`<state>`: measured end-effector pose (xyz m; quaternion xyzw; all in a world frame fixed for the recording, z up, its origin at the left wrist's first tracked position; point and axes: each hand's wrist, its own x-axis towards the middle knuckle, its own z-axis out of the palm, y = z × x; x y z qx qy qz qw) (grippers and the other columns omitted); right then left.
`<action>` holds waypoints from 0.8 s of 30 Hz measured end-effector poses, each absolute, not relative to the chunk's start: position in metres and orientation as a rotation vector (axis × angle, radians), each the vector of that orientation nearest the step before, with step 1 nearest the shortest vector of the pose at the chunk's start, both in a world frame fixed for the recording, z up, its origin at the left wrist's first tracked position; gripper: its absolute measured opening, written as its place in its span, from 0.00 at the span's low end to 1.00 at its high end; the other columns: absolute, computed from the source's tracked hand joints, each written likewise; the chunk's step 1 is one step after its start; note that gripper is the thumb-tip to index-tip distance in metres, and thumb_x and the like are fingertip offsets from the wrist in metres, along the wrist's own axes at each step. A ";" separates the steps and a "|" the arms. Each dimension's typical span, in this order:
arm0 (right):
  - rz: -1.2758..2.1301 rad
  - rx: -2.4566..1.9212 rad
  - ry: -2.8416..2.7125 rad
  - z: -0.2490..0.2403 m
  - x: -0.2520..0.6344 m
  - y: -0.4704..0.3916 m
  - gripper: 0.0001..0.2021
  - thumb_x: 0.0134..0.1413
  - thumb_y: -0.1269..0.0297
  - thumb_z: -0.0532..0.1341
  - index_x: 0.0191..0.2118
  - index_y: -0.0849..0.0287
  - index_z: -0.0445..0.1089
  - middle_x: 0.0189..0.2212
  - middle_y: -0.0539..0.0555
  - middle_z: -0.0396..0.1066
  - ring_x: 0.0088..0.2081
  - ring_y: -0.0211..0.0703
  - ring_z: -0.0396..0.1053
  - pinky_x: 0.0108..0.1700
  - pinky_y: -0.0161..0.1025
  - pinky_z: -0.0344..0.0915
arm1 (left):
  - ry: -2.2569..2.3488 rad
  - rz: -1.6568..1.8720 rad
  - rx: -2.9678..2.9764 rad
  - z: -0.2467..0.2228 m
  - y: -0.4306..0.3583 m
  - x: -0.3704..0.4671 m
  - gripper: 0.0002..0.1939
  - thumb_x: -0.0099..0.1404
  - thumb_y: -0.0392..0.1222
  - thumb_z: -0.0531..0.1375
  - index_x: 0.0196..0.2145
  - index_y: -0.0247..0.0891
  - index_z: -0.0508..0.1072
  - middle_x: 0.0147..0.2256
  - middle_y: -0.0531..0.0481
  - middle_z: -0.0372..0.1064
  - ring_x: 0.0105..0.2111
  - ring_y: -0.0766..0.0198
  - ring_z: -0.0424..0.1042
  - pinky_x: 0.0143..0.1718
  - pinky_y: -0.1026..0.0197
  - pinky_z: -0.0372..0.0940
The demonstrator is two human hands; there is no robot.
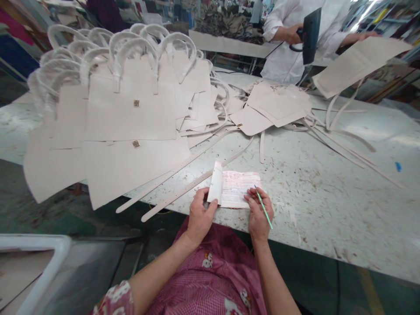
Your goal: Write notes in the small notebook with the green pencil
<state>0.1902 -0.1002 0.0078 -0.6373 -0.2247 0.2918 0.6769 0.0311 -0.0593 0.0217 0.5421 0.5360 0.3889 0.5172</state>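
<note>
A small notepad (241,186) with pink and white printed pages lies open at the front edge of the table. My left hand (201,214) grips its folded-back pages at the left side, thumb on top. In my right hand (260,214) is a thin green pen (265,211), its tip pointing up and away from me, while the fingers touch the pad's right edge. Left of the pad, two long beige straps (177,197) reach toward the table edge.
Beige bag panels with wrapped handles (131,118) are piled on the table's left. More panels (278,105) and straps lie farther back. Across the table (311,183), a person in white holds a dark heat tool (311,35) and a panel (357,63). A white-rimmed bin (62,249) stands lower left.
</note>
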 end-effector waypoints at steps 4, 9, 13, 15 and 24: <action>0.667 -1.426 -0.495 0.007 0.190 -0.099 0.21 0.43 0.65 0.65 0.46 0.60 0.65 0.41 0.56 0.69 0.44 0.47 0.67 0.51 0.53 0.62 | 1.237 1.018 1.210 0.020 -0.058 0.031 0.23 0.58 0.34 0.55 0.51 0.41 0.57 0.46 0.48 0.65 0.46 0.63 0.65 0.50 0.58 0.58; 0.653 -1.444 -0.494 0.009 0.189 -0.099 0.20 0.43 0.65 0.65 0.46 0.60 0.65 0.41 0.56 0.69 0.44 0.46 0.67 0.52 0.53 0.62 | 1.228 0.994 1.221 0.022 -0.057 0.029 0.28 0.58 0.34 0.55 0.56 0.41 0.54 0.46 0.48 0.65 0.45 0.62 0.66 0.50 0.57 0.59; 0.658 -1.436 -0.494 0.008 0.189 -0.099 0.20 0.43 0.66 0.65 0.45 0.60 0.66 0.40 0.56 0.69 0.44 0.46 0.67 0.52 0.53 0.62 | 1.227 0.994 1.280 0.020 -0.058 0.026 0.27 0.59 0.35 0.54 0.56 0.42 0.56 0.51 0.48 0.63 0.49 0.61 0.63 0.54 0.56 0.56; 0.654 -1.438 -0.491 0.007 0.189 -0.099 0.21 0.43 0.66 0.66 0.46 0.60 0.65 0.40 0.55 0.69 0.44 0.46 0.67 0.52 0.53 0.61 | 1.238 0.999 1.331 0.016 -0.059 0.025 0.24 0.60 0.36 0.53 0.55 0.42 0.59 0.53 0.48 0.61 0.52 0.60 0.61 0.56 0.55 0.53; 0.659 -1.454 -0.485 0.008 0.188 -0.098 0.21 0.43 0.66 0.66 0.46 0.60 0.66 0.40 0.55 0.69 0.44 0.45 0.67 0.53 0.52 0.61 | 1.237 0.962 1.507 0.004 -0.060 0.019 0.17 0.62 0.39 0.52 0.49 0.40 0.67 0.47 0.46 0.64 0.50 0.58 0.61 0.53 0.54 0.55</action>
